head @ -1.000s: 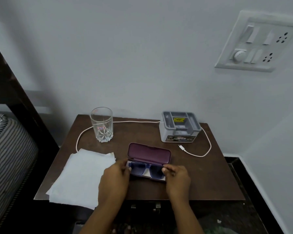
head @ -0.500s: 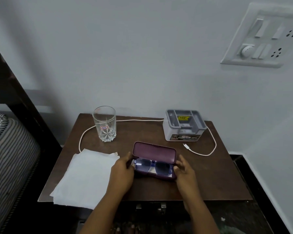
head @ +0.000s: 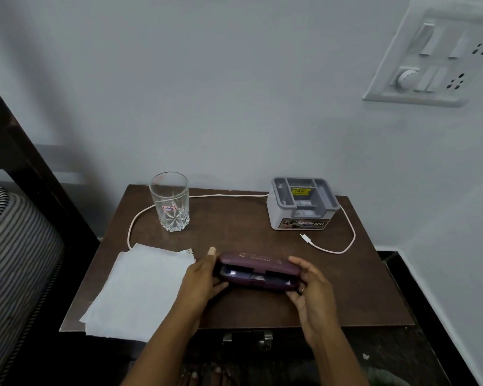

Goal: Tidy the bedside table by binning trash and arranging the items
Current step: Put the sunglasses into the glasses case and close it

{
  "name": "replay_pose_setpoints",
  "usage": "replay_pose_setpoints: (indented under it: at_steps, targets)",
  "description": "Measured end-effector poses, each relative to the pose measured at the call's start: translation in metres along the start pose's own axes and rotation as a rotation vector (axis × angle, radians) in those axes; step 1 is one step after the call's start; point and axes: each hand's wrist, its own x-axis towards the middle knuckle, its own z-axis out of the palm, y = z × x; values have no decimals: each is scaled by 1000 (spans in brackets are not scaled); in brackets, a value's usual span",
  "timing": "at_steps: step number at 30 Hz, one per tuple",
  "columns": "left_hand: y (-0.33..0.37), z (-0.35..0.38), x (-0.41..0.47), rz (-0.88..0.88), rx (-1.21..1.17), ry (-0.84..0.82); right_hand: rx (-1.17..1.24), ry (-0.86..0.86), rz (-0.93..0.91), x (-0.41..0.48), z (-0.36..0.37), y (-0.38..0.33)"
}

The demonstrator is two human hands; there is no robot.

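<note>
Your left hand (head: pixel 204 280) grips the left end of the maroon spectacle case (head: pixel 260 263), thumb on the front edge and 1 fingertip raised behind the lid. Your right hand (head: pixel 313 291) curls round the right end of the same case; a ring (head: pixel 301 289) shows on 1 finger. The case rests on the brown tabletop (head: pixel 248 224), near the front edge and roughly central. Its lid stands lowered to a narrow gap, through which the blue-lensed glasses (head: pixel 234 273) show inside. White paper sheets (head: pixel 140 285) lie just left of your left hand, overhanging the front left corner of the tabletop. A clear drinking glass (head: pixel 170 201) stands upright at the rear left, bearing a small label. A grey compartment box (head: pixel 301 203) sits at the rear right with a yellow sticker inside; the contents of its compartments cannot be made out. A white cable (head: pixel 340 250) runs along the rear edge behind the glass, loops down to the papers on the left and curves round the box on the right, its plug end lying free in front of the box. A switch panel (head: pixel 441 57) is mounted on the wall at upper right. A striped mattress (head: pixel 14 246) lies at far left.
</note>
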Motion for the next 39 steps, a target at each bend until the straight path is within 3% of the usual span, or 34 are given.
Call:
replay_pose_setpoints:
  at_steps: [13, 22, 39]
  targets:
    - [-6, -2, 2, 26, -98, 90, 81, -94, 8, 0, 4, 10]
    - [-6, -5, 2, 76, -162, 63, 128, -105, 41, -2, 6, 9]
    - [-10, -5, 3, 79, -88, 68, 153, -132, 19, 2, 3, 14]
